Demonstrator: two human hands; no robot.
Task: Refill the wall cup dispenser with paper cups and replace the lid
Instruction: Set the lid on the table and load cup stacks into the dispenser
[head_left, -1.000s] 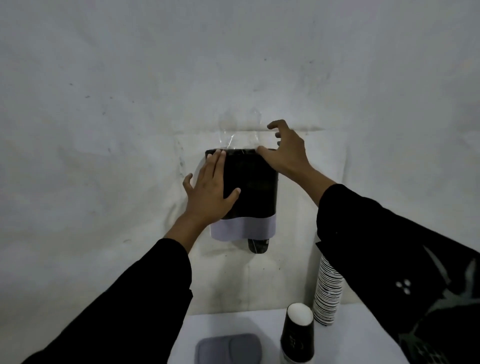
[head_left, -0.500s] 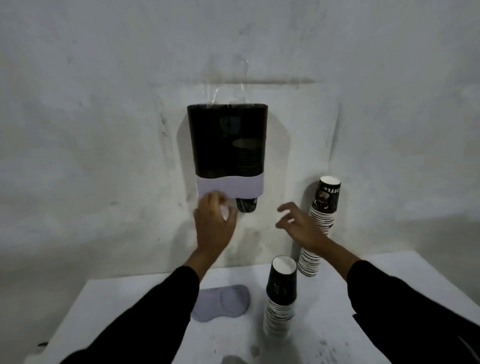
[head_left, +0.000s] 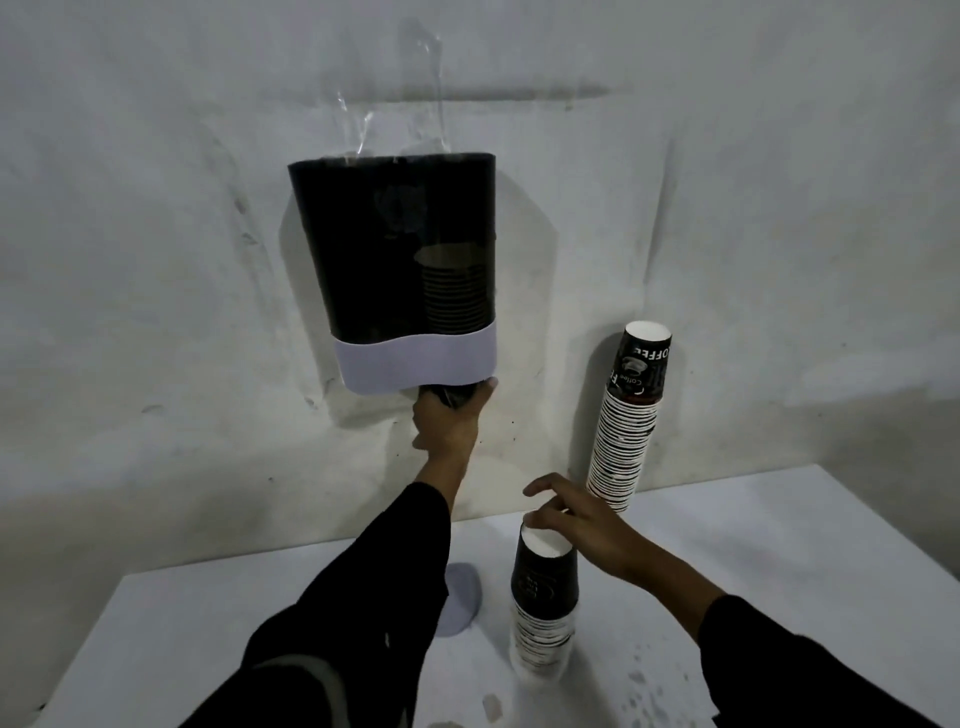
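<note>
The dark cup dispenser with a pale lilac band hangs on the wall, open at the top, with a short stack of cups showing inside on its right. My left hand reaches up under it and grips the bottom cup that pokes out. My right hand hovers with fingers spread, touching the rim of a short stack of black paper cups on the white table. The grey lid lies on the table, mostly hidden behind my left sleeve.
A tall stack of paper cups leans against the wall at the right. Clear tape or plastic film sticks to the wall above the dispenser. Dark specks mark the table near the front.
Both hands came down from the dispenser's top. My left hand moved under the dispenser and closed on the bottom cup; my right hand dropped onto the short cup stack. The view tilted downward.
</note>
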